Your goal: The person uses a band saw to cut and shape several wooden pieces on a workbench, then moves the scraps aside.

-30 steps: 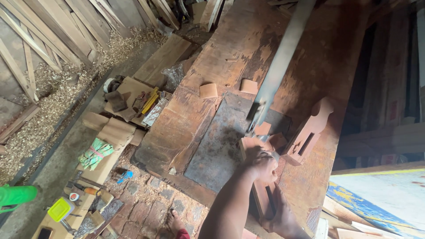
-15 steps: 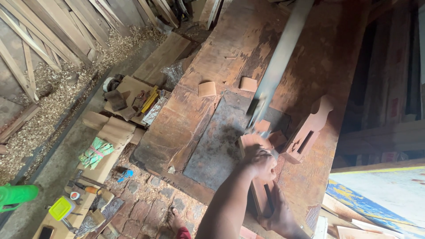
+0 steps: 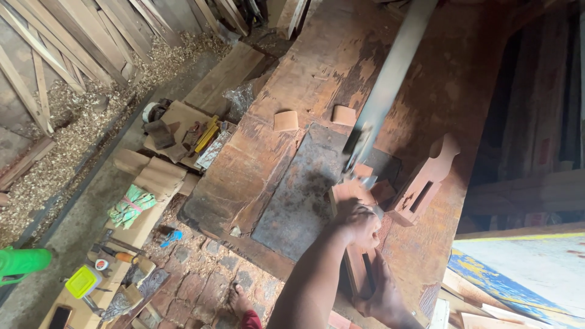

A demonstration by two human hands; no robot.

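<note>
The left hand (image 3: 361, 220) is closed over the top of a flat wooden workpiece (image 3: 348, 194), fingers curled around its upper end, pressing it against the counter (image 3: 317, 73) at the band saw blade (image 3: 390, 85). The workpiece lies on the grey metal plate (image 3: 301, 195) set into the counter, touching the lower blade guide (image 3: 358, 146). The right hand (image 3: 384, 298) is lower, near the counter's near edge, gripping the workpiece's lower end; how tightly its fingers are closed cannot be told. Just right of the blade stands a notched wooden block (image 3: 426, 176). Two small wooden offcuts (image 3: 285, 120) lie beyond the plate. Sawdust (image 3: 79, 122) covers the floor at left.
</note>
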